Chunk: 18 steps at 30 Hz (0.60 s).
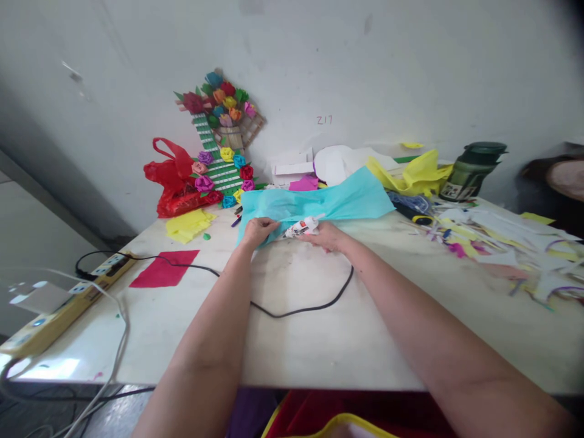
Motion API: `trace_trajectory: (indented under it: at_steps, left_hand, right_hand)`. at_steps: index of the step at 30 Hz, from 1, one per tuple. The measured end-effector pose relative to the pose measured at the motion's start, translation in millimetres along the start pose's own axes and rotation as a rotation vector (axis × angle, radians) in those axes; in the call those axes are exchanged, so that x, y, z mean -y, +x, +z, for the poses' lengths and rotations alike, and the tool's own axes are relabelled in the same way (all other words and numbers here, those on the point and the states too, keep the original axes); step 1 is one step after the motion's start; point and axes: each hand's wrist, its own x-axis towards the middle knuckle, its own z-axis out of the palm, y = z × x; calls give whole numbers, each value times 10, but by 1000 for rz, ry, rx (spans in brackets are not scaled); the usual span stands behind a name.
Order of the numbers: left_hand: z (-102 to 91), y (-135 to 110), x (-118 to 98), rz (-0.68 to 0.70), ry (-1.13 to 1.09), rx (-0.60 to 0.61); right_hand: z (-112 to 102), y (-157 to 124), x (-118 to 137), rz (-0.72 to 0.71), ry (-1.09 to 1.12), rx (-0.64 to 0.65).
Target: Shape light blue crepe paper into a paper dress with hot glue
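Observation:
A white hot glue gun (pixel 301 227) lies in my right hand (pixel 329 236), its nozzle pointing left toward the near edge of a sheet of light blue crepe paper (pixel 337 201). My left hand (pixel 260 231) pinches that sheet at its lower left edge, just left of the nozzle. The sheet spreads behind both hands and rises toward the right. A black cord (pixel 296 314) loops over the table below my hands. Whether glue is on the paper cannot be seen.
A yellow power strip (pixel 82 298) with plugged cables lies left, beside a red paper piece (pixel 164 269) and yellow paper (pixel 189 225). Behind stand a paper-flower craft (pixel 223 134) and a red plastic bag (pixel 176 182). Right are paper scraps (pixel 497 237), a green bottle (pixel 474 170) and a person (pixel 554 188).

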Motion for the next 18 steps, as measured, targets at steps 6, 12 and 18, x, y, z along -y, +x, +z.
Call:
trace_trajectory:
  at_steps: [6,12,18]
  left_hand:
    - [2,-2,-1,-11,-2,-4]
    - [-7,-18,-22,-11,-12,2]
    - [-16,-30,-45,-27,-20,10]
  right_hand:
    - [29,9,45,5,-35,-20]
    - [-35,13,26,48,-100,-13]
    - [-85,2,-3,52,-117,-3]
